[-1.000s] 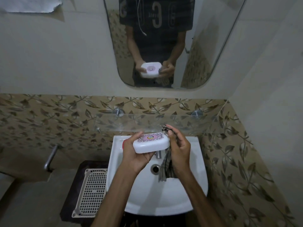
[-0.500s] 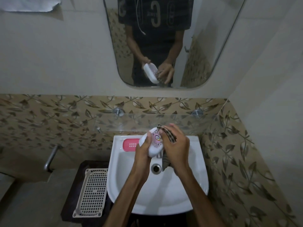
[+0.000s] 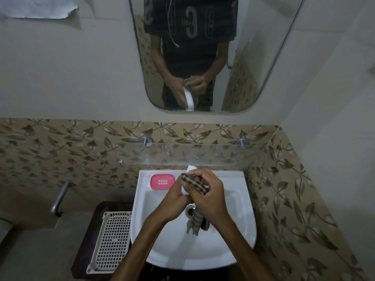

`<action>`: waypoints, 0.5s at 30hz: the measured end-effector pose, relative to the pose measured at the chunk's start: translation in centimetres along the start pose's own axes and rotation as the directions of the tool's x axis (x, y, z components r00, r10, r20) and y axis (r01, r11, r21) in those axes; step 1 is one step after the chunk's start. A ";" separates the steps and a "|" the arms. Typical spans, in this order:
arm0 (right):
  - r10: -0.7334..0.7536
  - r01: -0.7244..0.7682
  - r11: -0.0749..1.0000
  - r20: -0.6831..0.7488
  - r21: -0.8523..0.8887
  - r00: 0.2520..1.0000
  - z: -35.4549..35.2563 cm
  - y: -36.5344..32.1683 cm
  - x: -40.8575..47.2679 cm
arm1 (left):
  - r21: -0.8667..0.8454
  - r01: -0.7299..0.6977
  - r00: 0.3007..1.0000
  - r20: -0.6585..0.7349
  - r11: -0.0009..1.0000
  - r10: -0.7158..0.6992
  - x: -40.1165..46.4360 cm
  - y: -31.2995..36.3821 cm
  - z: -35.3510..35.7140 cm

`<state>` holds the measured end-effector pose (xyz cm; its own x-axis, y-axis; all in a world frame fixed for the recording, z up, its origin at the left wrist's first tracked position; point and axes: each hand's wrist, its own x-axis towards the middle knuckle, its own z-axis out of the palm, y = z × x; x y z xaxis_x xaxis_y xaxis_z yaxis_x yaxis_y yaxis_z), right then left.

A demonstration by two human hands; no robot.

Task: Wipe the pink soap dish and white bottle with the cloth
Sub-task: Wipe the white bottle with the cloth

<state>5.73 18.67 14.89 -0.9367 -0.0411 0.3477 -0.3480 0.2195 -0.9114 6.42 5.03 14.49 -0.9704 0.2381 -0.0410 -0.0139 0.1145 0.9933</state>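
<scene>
Over the white basin, my left hand (image 3: 174,201) grips a white lid-like piece of the soap dish (image 3: 190,168), turned on edge and mostly hidden between my hands. My right hand (image 3: 209,196) holds a checked cloth (image 3: 193,182) pressed against that white piece; the cloth's loose end hangs down over the drain. The pink soap dish base (image 3: 162,181) lies on the sink's back left ledge, apart from both hands. The mirror reflection shows the white piece held upright in my hands. No white bottle is in view.
The white sink (image 3: 233,224) sits under a glass shelf (image 3: 203,154) and a wall mirror (image 3: 203,57). A beige perforated tray (image 3: 110,240) lies on a dark surface to the left. A metal tap handle (image 3: 59,197) juts from the left wall. Leaf-patterned tiles close in the right side.
The white piece went from flat in my left hand to turned on edge. My right hand brought the cloth over it, and the pink base came into sight on the ledge.
</scene>
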 end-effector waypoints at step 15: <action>0.599 -0.601 0.798 -0.045 -0.052 0.799 0.1 3.6 -0.4 | 0.643 -0.310 0.946 0.138 0.700 0.293 -1.1 -1.2 2.3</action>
<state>4.89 19.42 11.45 -0.9555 0.1428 -0.2580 0.2871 0.2509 -0.9245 8.02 6.82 13.06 -0.8889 0.3918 0.2374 0.4467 0.6267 0.6385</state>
